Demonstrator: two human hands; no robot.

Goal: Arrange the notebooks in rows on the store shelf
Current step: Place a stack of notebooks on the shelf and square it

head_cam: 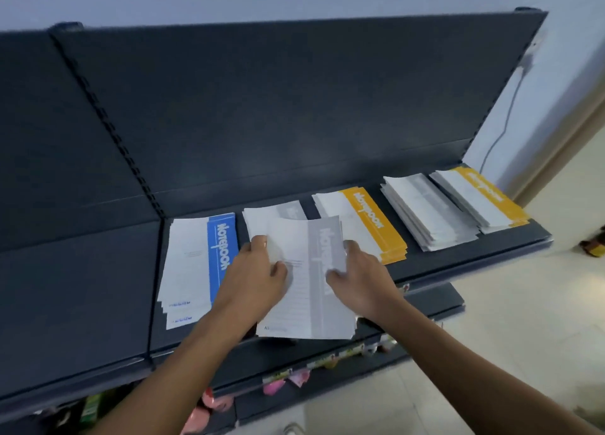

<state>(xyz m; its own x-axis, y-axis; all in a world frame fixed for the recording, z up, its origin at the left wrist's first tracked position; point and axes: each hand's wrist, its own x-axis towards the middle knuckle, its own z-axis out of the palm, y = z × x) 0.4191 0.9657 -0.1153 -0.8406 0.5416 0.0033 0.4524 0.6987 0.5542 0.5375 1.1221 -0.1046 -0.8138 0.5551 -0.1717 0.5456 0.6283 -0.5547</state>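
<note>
**Grey notebook stack held in both hands at the shelf front**

The left hand (258, 271) and the right hand (357, 271) hold one grey notebook stack (307, 300) between them. Each grip is closed on the stack: the left thumb lies on the top cover near its left edge, and the right thumb lies on the grey title band near its right edge. The remaining fingers curl around the sides.

The held stack sits over the front part of the dark shelf (98, 287), and its near edge projects past the shelf lip. Whether it rests on the shelf or is lifted off it cannot be determined. Its far edge overlaps a second grey stack (271, 215) lying behind it.

Position of the other stacks along the shelf, left to right:

1. Blue stack (199, 264), just beside the left hand, slightly fanned at its near end.
2. Orange stack (363, 222), just beside the right hand.
3. White-and-grey stack (425, 212), fanned sideways.
4. Second orange stack (481, 199), at the right end of the shelf, touching the white-and-grey stack.

The back panel (262, 107) rises behind the row. Pink packets (278, 385) hang from a lower shelf.
</note>
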